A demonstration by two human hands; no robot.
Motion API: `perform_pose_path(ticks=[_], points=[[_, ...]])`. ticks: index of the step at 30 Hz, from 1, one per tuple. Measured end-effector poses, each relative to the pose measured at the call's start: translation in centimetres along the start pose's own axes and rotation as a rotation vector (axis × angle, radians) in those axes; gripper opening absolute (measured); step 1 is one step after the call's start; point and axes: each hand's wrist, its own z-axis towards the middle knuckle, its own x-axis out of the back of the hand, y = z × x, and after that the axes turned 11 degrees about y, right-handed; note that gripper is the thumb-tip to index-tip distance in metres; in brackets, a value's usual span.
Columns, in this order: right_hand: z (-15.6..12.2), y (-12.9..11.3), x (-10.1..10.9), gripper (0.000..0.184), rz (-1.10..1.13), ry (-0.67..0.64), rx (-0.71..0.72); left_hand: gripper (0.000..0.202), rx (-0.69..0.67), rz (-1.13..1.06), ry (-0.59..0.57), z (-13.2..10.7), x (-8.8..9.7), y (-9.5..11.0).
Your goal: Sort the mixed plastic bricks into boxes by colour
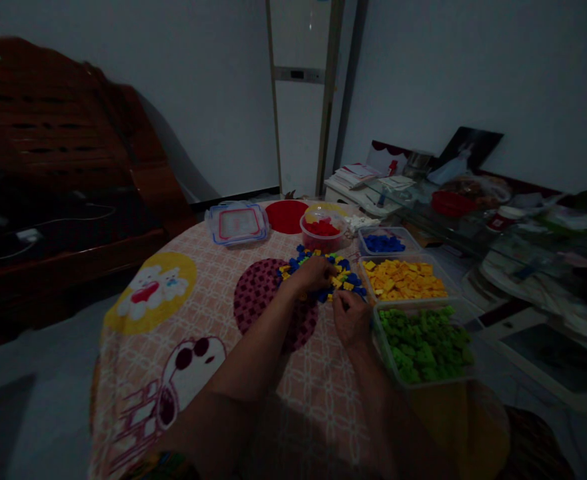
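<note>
the tablecloth [211, 300] is matt, soft-looking cloth, the tubs [436, 385] smooth translucent plastic, the little bricks [403, 280] plastic too, the bench [58, 127] glossy wood, and the side table top [413, 208] shiny glass.

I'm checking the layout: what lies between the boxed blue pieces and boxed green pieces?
In the head view, a clear box of yellow pieces lies between them.

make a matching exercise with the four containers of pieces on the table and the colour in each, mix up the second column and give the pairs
1. round tub
2. right row, far box
3. right row, middle box
4. right row, near box

a. yellow pieces
b. green pieces
c. red pieces
d. blue pieces

Pairs: 1-c, 2-d, 3-a, 4-b
</note>
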Motion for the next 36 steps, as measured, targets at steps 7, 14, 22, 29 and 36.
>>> perform_pose_path(ticks=[7, 14, 22, 29, 36], points=[[0.2, -0.1, 0.1, 0.029, 0.001, 0.013, 0.031, 0.019, 0.071, -0.164, 0.078, 0.0, -0.8, -0.5], [0.2, -0.3, 0.0, 0.028, -0.003, 0.003, 0.005, 0.043, 0.194, -0.763, 0.123, 0.8, -2.8, 0.5], [0.1, -0.4, 0.2, 0.026, 0.008, -0.017, -0.037, 0.059, 0.113, -1.105, 0.043, 0.7, -2.5, 1.1], [0.1, -0.3, 0.2, 0.027, 0.001, -0.02, -0.033, 0.031, 0.123, -0.441, 0.145, 0.6, -2.0, -0.3], [0.1, -0.1, 0.1, 0.024, 0.026, -0.015, -0.038, 0.035, -0.027, 0.086, 0.115, 0.2, -3.0, 1.4]])
